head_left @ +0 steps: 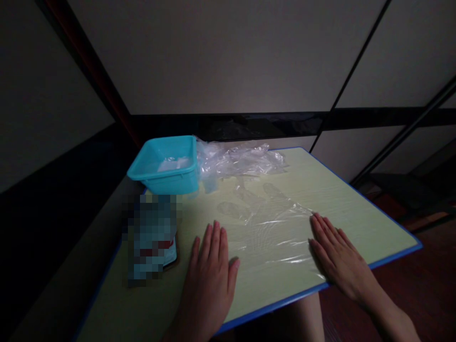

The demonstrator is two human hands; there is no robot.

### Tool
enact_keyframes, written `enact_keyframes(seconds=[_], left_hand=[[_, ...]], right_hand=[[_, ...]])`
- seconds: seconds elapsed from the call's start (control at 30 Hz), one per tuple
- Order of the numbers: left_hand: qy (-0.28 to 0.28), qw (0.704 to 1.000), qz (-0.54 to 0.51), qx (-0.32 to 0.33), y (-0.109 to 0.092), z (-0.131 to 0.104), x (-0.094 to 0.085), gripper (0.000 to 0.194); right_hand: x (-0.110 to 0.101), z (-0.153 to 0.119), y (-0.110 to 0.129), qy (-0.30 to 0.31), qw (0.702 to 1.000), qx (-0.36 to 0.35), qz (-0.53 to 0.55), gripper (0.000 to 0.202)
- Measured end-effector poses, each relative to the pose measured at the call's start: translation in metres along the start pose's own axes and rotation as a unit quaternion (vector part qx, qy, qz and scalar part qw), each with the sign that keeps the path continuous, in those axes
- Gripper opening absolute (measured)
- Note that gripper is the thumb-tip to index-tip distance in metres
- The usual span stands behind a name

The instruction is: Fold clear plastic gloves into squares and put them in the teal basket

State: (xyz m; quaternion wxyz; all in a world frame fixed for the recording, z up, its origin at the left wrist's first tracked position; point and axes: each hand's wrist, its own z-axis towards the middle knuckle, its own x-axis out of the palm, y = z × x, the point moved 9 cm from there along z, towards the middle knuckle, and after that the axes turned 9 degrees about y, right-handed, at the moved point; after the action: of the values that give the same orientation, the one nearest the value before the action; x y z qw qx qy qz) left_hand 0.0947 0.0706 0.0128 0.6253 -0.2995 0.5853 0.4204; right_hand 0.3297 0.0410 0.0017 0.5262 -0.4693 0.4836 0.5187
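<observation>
A clear plastic disposable glove [274,237] lies spread on the table, its finger shapes pointing toward the back and its film wrinkled in shiny creases. My right hand [338,259] rests flat at the glove's right edge, fingers stretched out, and the film is pulled into creases toward its fingertips. To the left of the glove, my left hand [210,278] lies palm down with straight, slightly spread fingers. Nothing is gripped in either hand. Behind the glove sits a crumpled heap of clear plastic [245,159].
A turquoise plastic basin [162,183] with something whitish inside stands at the back left of the table [356,204], which has a blue edge. Nearer on the left, a pixelated item [153,237] covers part of a phone-like object [171,254]. Panelled walls rise behind.
</observation>
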Motion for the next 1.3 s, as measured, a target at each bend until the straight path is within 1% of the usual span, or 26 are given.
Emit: enact_keyframes(seconds=[0.17,0.27,0.6,0.77,0.93,1.07,1.1,1.17,1.3], left_hand=[[0.004,1.000,0.000,-0.002,0.001,-0.001,0.000,0.052],[0.004,1.000,0.000,-0.004,0.001,0.000,-0.001,0.052],[0.001,1.000,0.001,-0.008,0.001,0.000,-0.003,0.051],[0.003,1.000,0.002,-0.010,0.002,0.001,-0.002,0.050],[-0.005,1.000,0.003,-0.003,0.003,0.001,-0.002,0.049],[-0.016,1.000,0.004,0.005,0.004,0.000,-0.005,0.048],[-0.017,1.000,0.006,0.006,0.004,0.000,-0.005,0.048],[-0.016,1.000,0.010,0.008,0.003,0.000,-0.005,0.048],[-0.017,1.000,0.009,0.002,0.005,0.001,-0.005,0.047]], right_hand=[[-0.001,-0.003,-0.004,-0.008,1.000,0.000,0.027,0.055],[-0.003,-0.005,-0.004,-0.002,0.999,-0.009,0.050,0.054],[-0.014,-0.012,0.014,0.038,0.988,-0.122,0.085,0.051],[-0.015,-0.013,0.020,0.051,0.984,-0.152,0.079,0.050],[-0.016,-0.014,0.020,0.046,0.982,-0.164,0.079,0.050],[-0.017,-0.011,0.023,0.054,0.986,-0.132,0.080,0.051],[-0.018,-0.008,0.028,0.053,0.988,-0.122,0.080,0.051],[-0.023,-0.001,0.047,0.050,0.989,-0.114,0.080,0.051],[-0.032,0.019,0.109,0.049,0.981,-0.156,0.100,0.052]])
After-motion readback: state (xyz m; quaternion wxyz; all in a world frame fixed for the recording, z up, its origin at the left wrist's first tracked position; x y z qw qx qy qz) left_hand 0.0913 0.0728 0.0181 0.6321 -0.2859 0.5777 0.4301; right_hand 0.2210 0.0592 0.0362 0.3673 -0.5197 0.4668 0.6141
